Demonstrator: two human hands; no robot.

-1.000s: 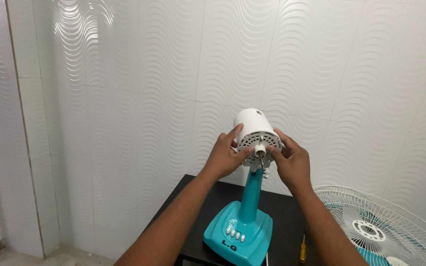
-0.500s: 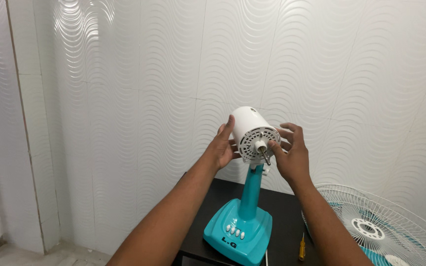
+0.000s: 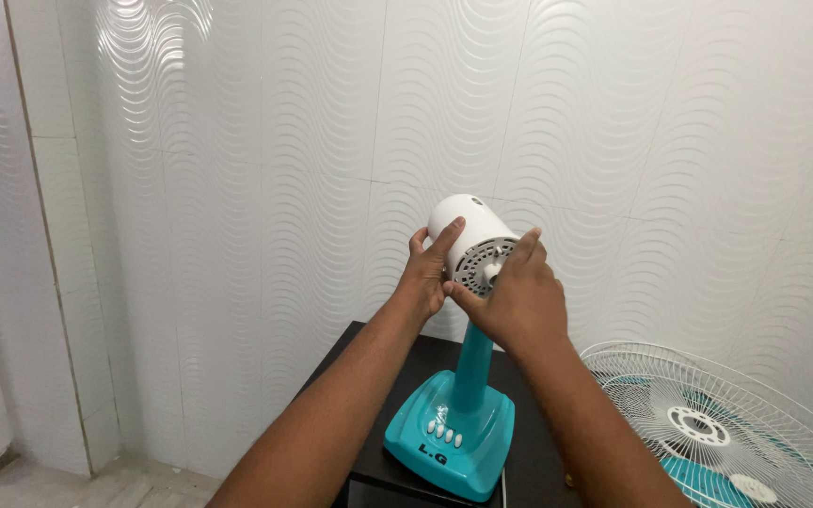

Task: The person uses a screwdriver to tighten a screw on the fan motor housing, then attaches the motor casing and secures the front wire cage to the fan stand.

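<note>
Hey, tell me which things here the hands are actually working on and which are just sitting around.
In hand:
- white motor housing, gripped at its side by the left hand
- vented front plate, covered in part by the right hand
- teal fan stand, carrying the motor

Lying about:
- white wire fan guard, at lower right
- black table under the stand

white fan motor (image 3: 468, 235) atop teal stand (image 3: 470, 362), tilted, on black table (image 3: 397, 362)
</note>
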